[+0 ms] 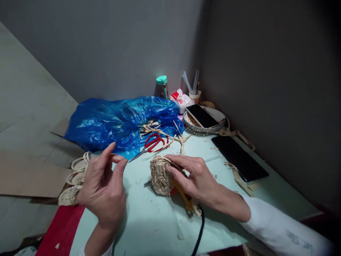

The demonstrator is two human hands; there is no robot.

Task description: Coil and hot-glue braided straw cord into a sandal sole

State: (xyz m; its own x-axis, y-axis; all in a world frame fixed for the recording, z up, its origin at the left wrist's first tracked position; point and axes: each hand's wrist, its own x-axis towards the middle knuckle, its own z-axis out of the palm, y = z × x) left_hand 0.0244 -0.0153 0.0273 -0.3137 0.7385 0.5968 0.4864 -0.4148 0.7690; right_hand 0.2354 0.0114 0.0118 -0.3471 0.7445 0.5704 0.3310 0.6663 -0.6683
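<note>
My right hand (195, 177) grips a small oval coil of braided straw (161, 177), thumb on its near face and fingers along its top edge. Under and behind the coil lies a yellow-handled tool with an orange part (186, 199), partly covered; a black cord (199, 233) runs near it. My left hand (106, 183) is raised to the left of the coil, apart from it. Its thumb and a finger meet at the tips while the index finger stands up; anything between them is too small to make out. Red-handled scissors (153, 143) lie open beyond both hands.
A blue plastic bag (106, 121) with straw strips fills the back left. Several straw coils (77, 174) sit at the left edge. Toward the right are a phone (202, 115) on a round basket (186, 124), and a black slab (239, 158). A bottle (161, 85) stands behind.
</note>
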